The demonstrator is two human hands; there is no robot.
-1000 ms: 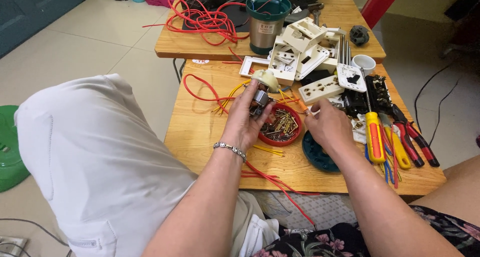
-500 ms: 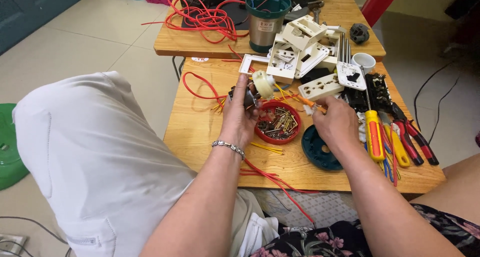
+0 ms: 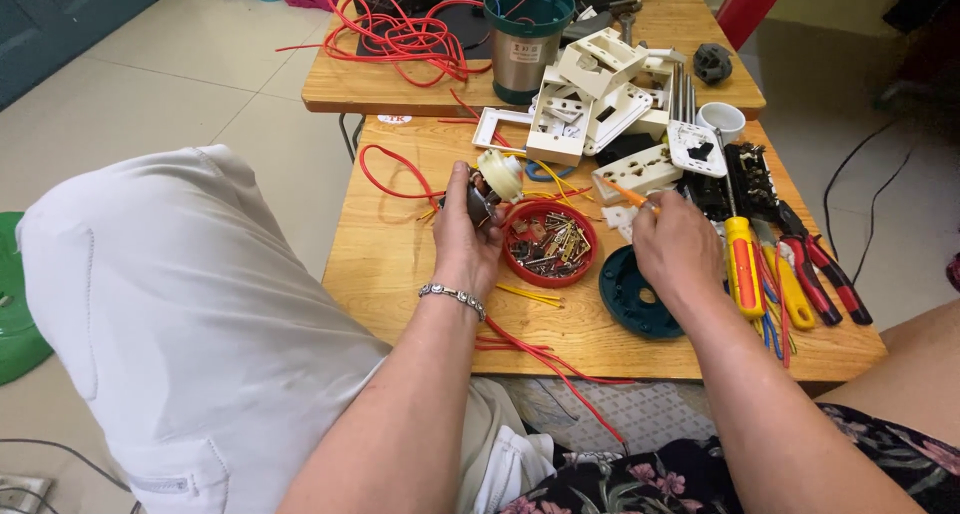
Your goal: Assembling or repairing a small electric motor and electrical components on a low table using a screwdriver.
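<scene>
My left hand [image 3: 468, 232] grips a small motor part [image 3: 492, 182] with a cream round end and dark body, held above the wooden table [image 3: 420, 274] beside a red dish [image 3: 548, 242] of small metal bits. My right hand [image 3: 678, 246] pinches a thin orange-handled tool [image 3: 628, 194] near a cream socket plate [image 3: 638, 172]. A dark teal round cover [image 3: 630, 296] lies just under my right wrist. A silver bracelet [image 3: 452, 296] circles my left wrist.
Screwdrivers with yellow handles [image 3: 742, 266] and red pliers [image 3: 825, 274] lie at the right. White switch housings [image 3: 590, 94] and a green-topped canister [image 3: 526, 34] stand behind. Red wires [image 3: 400, 34] sprawl on the far table. A knee in white cloth [image 3: 180, 304] fills the left.
My left hand has lifted the motor part up and away from the red dish. My right hand has moved forward toward the socket plate.
</scene>
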